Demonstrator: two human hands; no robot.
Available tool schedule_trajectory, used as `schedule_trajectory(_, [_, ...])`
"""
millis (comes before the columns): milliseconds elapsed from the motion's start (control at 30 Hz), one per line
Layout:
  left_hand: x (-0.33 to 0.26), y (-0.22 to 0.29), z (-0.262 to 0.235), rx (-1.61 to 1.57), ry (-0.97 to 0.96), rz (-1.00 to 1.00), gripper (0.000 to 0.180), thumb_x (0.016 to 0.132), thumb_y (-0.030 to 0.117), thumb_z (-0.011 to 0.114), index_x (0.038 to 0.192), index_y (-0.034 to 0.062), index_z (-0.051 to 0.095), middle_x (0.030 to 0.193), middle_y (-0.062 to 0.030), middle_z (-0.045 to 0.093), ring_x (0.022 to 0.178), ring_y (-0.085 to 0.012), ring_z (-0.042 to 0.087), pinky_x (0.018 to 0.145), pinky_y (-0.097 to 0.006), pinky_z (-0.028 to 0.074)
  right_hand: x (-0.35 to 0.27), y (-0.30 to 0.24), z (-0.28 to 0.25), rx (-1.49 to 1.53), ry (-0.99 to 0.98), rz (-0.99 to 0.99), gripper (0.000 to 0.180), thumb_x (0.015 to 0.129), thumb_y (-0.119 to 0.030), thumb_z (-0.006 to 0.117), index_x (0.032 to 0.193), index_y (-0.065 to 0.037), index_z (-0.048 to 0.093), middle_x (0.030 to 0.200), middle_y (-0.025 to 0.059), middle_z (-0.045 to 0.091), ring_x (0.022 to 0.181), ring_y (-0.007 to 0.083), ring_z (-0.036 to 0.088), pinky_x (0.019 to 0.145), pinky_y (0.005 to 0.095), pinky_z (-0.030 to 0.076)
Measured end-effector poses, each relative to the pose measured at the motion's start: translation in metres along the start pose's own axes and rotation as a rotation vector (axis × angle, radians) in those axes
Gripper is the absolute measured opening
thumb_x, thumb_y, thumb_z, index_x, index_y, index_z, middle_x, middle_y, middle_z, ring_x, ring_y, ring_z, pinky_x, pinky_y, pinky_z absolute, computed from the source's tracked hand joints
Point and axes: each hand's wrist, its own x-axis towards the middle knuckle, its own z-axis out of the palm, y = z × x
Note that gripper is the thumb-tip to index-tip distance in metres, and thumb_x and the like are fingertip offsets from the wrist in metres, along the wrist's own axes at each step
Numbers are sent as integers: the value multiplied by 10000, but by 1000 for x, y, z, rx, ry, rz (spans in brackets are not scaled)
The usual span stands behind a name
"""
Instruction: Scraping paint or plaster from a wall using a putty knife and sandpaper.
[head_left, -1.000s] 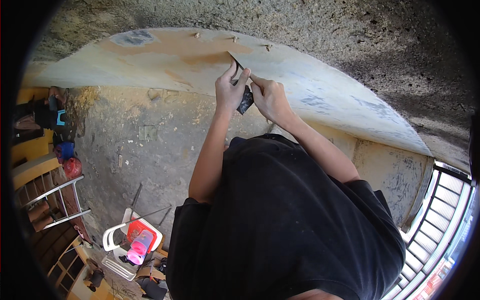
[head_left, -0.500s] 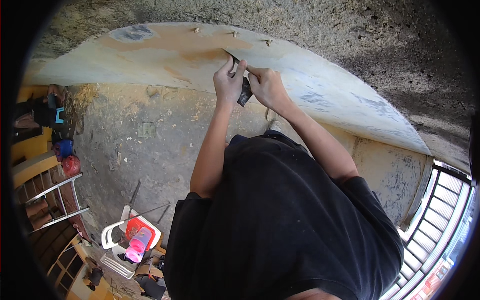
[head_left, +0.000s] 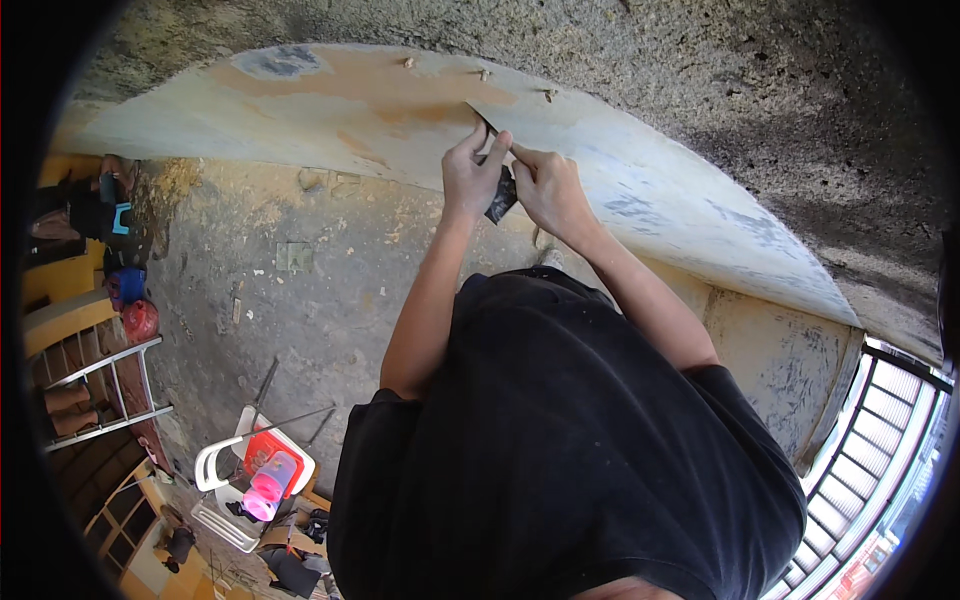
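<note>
Left hand [head_left: 470, 185] and right hand [head_left: 555, 198] grip a half-hidden blade [head_left: 481, 117] at a wall [head_left: 610, 155]; a black shirt [head_left: 565, 430] before the wall blocks some floor [head_left: 340, 265].

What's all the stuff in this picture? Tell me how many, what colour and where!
Wall: one, pale with tan patches, ahead
Pegs: three, tan, high on the wall
Rough surface: one, grey-black, top
Tool: one, dark, in both hands
Black piece: one, black, between the hands; maybe part of the tool
Floor: one, grey, centre-left
Chair: one, white, lower left
Tray: one, red, at the chair
Containers: can't count, pink, at the chair
Ladder: one, silver, left
Bag: one, red, left
Someone's legs: two, bare, by the ladder
Gate: one, white and black, right
Shirt: one, black, bottom
Left hand: one, dusty, centre top
Right hand: one, dusty, beside it
</note>
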Motion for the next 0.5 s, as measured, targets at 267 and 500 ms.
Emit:
schedule_trajectory(267, [3,4,-6,27,0,26,506,994,298,707,1321,-78,617,859,-94,724,747,-50,574,654,-276,513,6,-3,-2,27,-68,-26,319,918,-80,548,1165,38,713,776,369,613,765,501,674,708,498,549])
schedule_trajectory(500, [1,-2,4,-10,54,27,526,986,289,726,1314,-108,615,953,-109,747,839,-80,619,767,-290,531,1,3,-2,46,-10,-11,323,933,-110,561,1201,-21,718,720,320,587,574,367,633,617,425,502])
